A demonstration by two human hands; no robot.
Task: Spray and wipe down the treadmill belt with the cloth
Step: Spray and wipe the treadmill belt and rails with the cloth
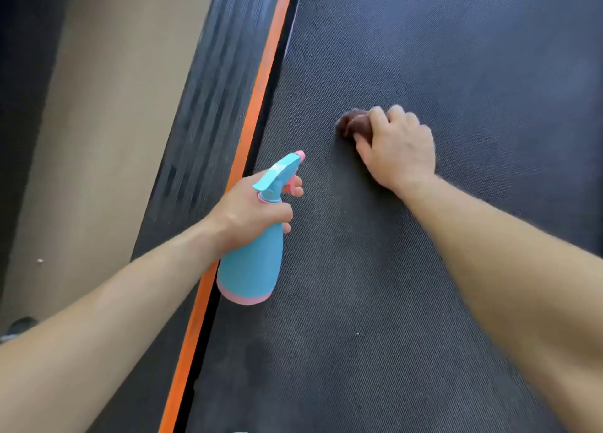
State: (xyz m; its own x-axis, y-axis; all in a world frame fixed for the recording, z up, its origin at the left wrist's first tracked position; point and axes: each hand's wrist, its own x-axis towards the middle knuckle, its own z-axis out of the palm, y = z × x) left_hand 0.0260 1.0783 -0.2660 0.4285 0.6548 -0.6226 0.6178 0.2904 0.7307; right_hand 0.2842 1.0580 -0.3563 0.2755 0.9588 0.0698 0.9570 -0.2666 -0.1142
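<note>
The dark textured treadmill belt (424,57) fills the right and middle of the head view. My right hand (399,150) presses a bunched dark brown cloth (350,124) onto the belt; only the cloth's left end shows past my fingers. My left hand (251,210) grips the neck of a blue spray bottle (253,263) with a pink base and pink nozzle tip, a finger on the trigger. The bottle hangs above the belt's left edge, its nozzle pointing up and right toward the cloth.
An orange stripe (261,83) and a dark ribbed side rail (208,90) run along the belt's left side. Beige floor (107,106) lies further left, with a dark shoe (21,326) at the bottom left edge.
</note>
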